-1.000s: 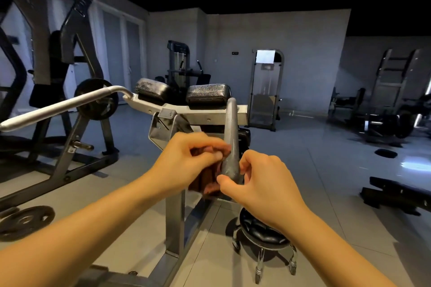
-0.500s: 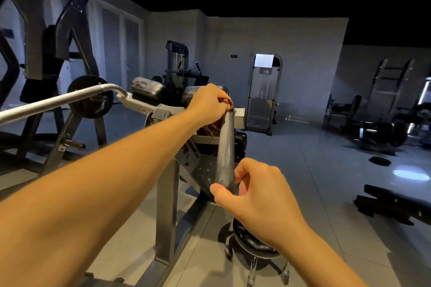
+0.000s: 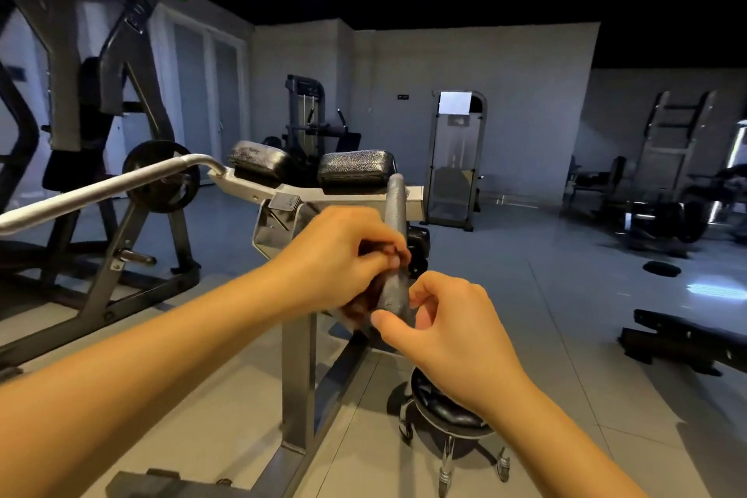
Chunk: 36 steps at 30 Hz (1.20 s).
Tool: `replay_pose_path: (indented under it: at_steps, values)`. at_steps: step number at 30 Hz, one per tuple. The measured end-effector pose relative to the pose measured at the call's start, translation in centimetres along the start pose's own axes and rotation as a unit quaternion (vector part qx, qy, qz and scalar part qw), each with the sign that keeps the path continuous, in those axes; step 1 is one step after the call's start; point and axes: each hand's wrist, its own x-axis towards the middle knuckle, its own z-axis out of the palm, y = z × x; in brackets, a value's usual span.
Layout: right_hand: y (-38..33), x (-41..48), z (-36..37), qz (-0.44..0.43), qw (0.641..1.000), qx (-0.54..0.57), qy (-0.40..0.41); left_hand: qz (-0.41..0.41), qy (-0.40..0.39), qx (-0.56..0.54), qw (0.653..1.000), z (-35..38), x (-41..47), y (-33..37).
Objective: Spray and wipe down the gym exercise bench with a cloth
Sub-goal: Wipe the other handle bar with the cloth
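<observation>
A grey metal handle bar (image 3: 395,214) of the exercise machine rises toward me from its silver frame (image 3: 355,200). My left hand (image 3: 339,255) is closed around a brownish cloth (image 3: 357,305) and presses it against the bar's lower part. My right hand (image 3: 448,319) pinches the bar's near end between thumb and fingers. Two black padded cushions (image 3: 355,170) sit on the frame behind the bar. No spray bottle is visible.
A long silver lever arm (image 3: 101,190) runs off to the left. A black rolling stool (image 3: 448,412) stands on the tiled floor below my right hand. A weight plate (image 3: 161,182) and dark rack stand at left; more machines line the far wall and right side.
My left hand with the cloth has slid back down the bar from its top end to the lower part, beside my right hand. The right hand kept its hold on the bar's end.
</observation>
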Motion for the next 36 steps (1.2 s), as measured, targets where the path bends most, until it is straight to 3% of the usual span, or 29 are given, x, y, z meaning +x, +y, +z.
replay_pose_path:
  at_steps: [5,8,12,16,21,24,27,31,36]
  values:
    - [-0.1,0.3,-0.2,0.012,0.999,-0.026,-0.026,-0.087,0.013,0.065,0.994,1.0,7.2,-3.4]
    - [0.1,0.2,-0.2,0.008,0.999,-0.029,-0.023,-0.042,-0.003,0.044,0.998,0.4,4.9,-2.4]
    - [0.2,0.2,-0.2,-0.008,1.000,-0.022,-0.011,0.028,-0.090,-0.013,0.995,-1.6,-1.2,0.4]
    - [0.2,0.2,-0.2,-0.018,0.999,-0.026,-0.011,0.002,-0.024,-0.002,1.000,-0.5,1.0,-0.9]
    - [0.5,0.7,-0.8,-0.007,0.999,-0.043,-0.033,-0.125,0.089,-0.031,0.988,2.4,6.4,-5.0]
    - [1.4,0.9,-1.4,-0.003,0.999,-0.034,-0.035,-0.109,0.112,-0.110,0.982,3.2,3.8,-4.2]
    - [1.9,1.2,-1.4,-0.006,0.999,-0.007,-0.048,-0.056,0.086,-0.133,0.986,2.8,-1.0,-2.3]
    - [2.2,2.0,-1.1,-0.025,0.994,0.067,-0.084,-0.051,0.063,-0.100,0.992,1.9,-1.2,-1.4]
    - [2.3,2.7,-1.5,-0.030,0.991,0.083,-0.101,-0.075,0.022,0.016,0.997,1.4,8.7,-4.3]
